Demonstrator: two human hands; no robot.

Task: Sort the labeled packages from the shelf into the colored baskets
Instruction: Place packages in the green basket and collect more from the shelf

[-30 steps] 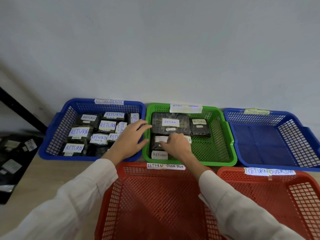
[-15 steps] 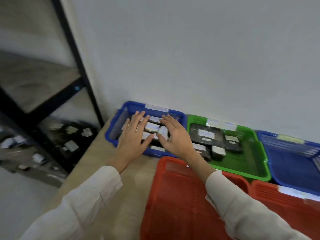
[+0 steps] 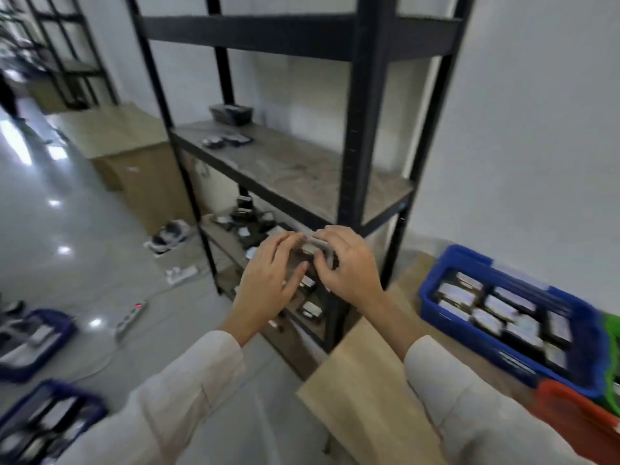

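My left hand (image 3: 268,283) and my right hand (image 3: 349,266) meet in front of the black shelf (image 3: 362,129), over its lower board. Between the fingertips is a dark package with a pale label (image 3: 315,248); both hands curl around it, though the view is blurred. More labeled packages (image 3: 310,308) lie on the lower board under my hands. To the right, on the wooden table (image 3: 362,380), the blue basket (image 3: 432,297) is full of labeled packages. Only edges of the green basket (image 3: 614,347) and a red basket (image 3: 570,414) show.
The middle shelf board carries a few small packages (image 3: 226,141) and a dark box (image 3: 231,114). On the floor to the left are a power strip (image 3: 131,315), shoes (image 3: 169,234), a cardboard box (image 3: 134,156) and two blue baskets (image 3: 33,340) with packages.
My view swung left from the baskets to the shelf. Both hands left the blue basket and came together around a package at the lower shelf board.
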